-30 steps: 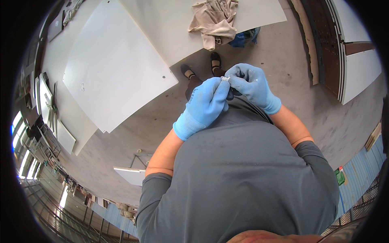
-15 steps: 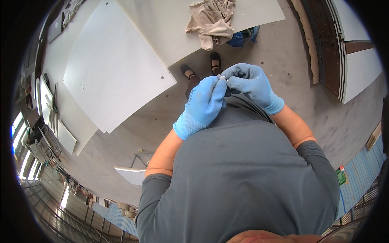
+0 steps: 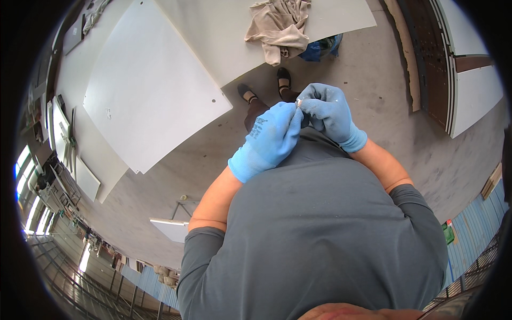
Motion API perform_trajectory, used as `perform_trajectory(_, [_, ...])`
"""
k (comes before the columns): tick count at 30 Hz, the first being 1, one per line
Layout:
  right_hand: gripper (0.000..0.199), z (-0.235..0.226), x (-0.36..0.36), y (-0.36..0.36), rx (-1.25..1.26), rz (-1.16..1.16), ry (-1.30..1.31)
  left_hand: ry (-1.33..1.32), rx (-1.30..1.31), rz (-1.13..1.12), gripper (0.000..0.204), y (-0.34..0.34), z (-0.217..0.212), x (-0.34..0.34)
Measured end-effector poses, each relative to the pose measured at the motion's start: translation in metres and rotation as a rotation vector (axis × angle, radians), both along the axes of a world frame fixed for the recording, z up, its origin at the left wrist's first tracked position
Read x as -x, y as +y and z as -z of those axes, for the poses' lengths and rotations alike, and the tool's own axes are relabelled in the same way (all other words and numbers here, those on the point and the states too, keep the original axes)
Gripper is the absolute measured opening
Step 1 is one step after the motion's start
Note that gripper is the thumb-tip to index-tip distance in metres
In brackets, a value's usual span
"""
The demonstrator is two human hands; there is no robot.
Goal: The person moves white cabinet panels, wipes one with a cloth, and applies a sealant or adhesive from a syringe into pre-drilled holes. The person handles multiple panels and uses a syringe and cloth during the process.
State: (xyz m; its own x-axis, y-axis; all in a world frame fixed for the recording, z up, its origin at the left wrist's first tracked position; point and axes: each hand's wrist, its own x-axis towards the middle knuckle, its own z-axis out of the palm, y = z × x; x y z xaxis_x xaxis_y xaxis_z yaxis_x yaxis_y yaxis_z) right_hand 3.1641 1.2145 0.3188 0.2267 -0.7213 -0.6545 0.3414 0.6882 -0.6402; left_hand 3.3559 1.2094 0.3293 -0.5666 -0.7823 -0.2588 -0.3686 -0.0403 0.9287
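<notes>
Both hands, in light-blue work gloves, meet fingertip to fingertip in front of my body. My left hand is closed, its thumb and forefinger pinched together. My right hand is closed as well, with its fingers curled in against the left fingertips. A tiny whitish piece shows between them. It is too small, and too much covered by the fingers, to name. The right glove's fingertips look soiled grey.
A large white panel lies on a pale table at the left. A beige cloth hangs over the far table edge, above a blue plastic bag. Brown and white panels stand at the right. My feet are on the grey concrete floor.
Both hands have shifted slightly to the right, still pinched together. The right fingers have curled in more, and less of the whitish piece shows.
</notes>
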Motion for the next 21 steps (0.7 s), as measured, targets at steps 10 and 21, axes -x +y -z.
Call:
perform_trajectory(10, [0.020, 0.004, 0.005, 0.001, 0.078, 0.062, 0.108, 0.090, -0.559, -0.294, 0.034, -0.003, -0.013, 0.008])
perform_trajectory(21, [0.030, 0.037, 0.040, -0.008, 0.316, -0.226, 0.432, 0.150, -0.610, -0.392, 0.031, -0.003, -0.010, 0.006])
